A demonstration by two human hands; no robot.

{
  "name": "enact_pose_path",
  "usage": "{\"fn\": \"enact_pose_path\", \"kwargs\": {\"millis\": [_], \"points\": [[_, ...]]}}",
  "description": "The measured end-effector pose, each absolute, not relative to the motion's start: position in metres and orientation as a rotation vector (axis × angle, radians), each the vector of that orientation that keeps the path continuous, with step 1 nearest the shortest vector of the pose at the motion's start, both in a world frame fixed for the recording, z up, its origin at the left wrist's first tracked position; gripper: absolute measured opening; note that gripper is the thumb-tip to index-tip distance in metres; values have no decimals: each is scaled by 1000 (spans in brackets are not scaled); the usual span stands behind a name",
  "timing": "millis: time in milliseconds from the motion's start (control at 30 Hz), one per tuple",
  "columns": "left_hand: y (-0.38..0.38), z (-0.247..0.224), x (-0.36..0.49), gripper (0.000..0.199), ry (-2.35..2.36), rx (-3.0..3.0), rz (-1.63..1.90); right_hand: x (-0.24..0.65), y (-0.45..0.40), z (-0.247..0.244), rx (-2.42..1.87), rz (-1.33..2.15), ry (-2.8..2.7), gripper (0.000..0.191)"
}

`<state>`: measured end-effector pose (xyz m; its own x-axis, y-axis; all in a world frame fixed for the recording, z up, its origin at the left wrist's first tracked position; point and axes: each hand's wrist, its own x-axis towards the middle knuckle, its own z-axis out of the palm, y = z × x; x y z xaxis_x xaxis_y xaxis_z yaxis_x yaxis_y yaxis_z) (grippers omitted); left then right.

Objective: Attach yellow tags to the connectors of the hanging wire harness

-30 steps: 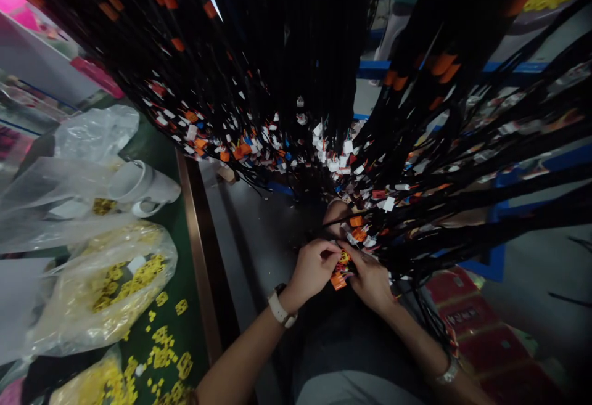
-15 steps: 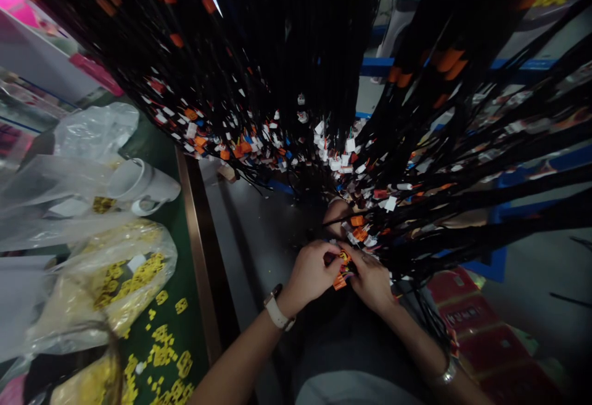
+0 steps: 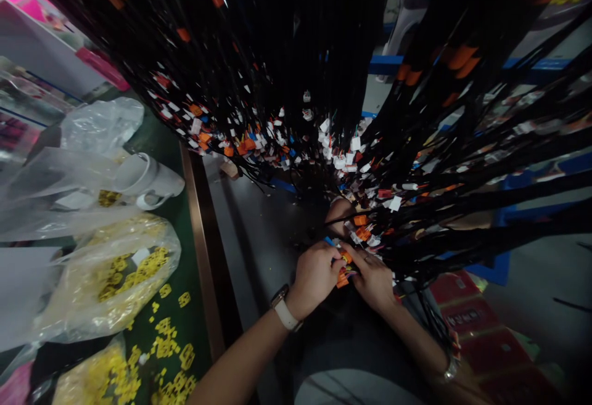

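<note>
Counter [image 3: 187,246] at nine o'clock; nearly closed left hand [image 3: 315,274] and right hand [image 3: 375,283] pinch a seemingly light, stiff orange connector [image 3: 346,258] bodyside.

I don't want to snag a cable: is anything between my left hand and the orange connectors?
Nothing visible: your left hand's fingertips are right at the orange connectors. The hanging black cables are beyond them.

White mug [image 3: 160,180] lying on its side, pink item [image 3: 102,67], possibly plastic, behind.
</note>
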<state>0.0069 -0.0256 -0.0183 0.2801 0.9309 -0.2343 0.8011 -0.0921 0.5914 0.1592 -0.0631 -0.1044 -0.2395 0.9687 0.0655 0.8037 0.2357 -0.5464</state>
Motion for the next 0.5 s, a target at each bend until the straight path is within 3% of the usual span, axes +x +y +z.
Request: {"fn": "enact_pose_path", "kwargs": {"millis": [500], "points": [[-28,-9,10,11,1411,2060,286,160,-63,-107,-1583,561,-2058,70]]}}
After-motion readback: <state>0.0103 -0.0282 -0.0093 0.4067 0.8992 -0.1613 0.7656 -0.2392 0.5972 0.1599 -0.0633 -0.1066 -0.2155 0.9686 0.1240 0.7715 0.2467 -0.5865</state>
